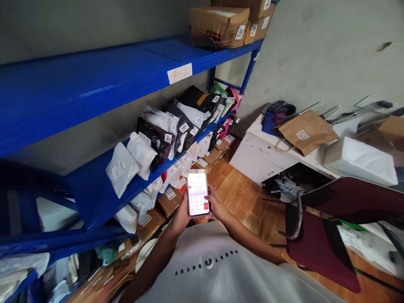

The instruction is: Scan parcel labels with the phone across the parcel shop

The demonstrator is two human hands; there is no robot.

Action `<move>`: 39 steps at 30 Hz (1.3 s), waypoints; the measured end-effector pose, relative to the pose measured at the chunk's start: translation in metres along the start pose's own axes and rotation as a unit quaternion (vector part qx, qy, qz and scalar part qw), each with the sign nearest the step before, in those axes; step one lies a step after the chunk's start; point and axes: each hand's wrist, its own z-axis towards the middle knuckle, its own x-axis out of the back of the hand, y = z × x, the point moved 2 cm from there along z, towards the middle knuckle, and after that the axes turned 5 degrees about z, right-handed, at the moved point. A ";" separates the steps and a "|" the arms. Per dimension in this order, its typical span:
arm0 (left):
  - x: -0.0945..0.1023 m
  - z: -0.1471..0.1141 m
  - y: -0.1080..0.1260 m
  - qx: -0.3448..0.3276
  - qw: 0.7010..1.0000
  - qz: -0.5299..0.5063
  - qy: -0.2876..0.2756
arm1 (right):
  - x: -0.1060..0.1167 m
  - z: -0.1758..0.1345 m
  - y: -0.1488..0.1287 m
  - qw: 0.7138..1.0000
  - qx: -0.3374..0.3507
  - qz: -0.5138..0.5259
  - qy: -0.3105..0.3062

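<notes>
A smartphone point(196, 187) with a lit white screen is held upright in front of my chest. On the screen is a number keypad with a red key at its lower right. My left hand point(182, 213) is closed around the phone's left edge, its fingers mostly hidden behind. At the right edge my right hand point(216, 203) grips the phone, with the thumb over the keypad. Past the phone, several labelled parcels in plastic bags, among them a white bag point(122, 169), lie in a row on a blue shelf point(91, 185).
Cardboard boxes point(217, 25) stand on the upper blue shelf point(94, 84), marked "3-2". To the right, a white desk point(257, 153) bears a brown paper bag point(307, 132) and a white foam piece point(356, 160). A dark red chair point(318, 252) stands nearby on the wooden floor point(240, 189).
</notes>
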 end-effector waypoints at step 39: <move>-0.004 -0.002 0.007 0.046 0.999 0.029 0.002 | 0.008 -0.002 -0.011 0.994 0.000 -0.032 -0.102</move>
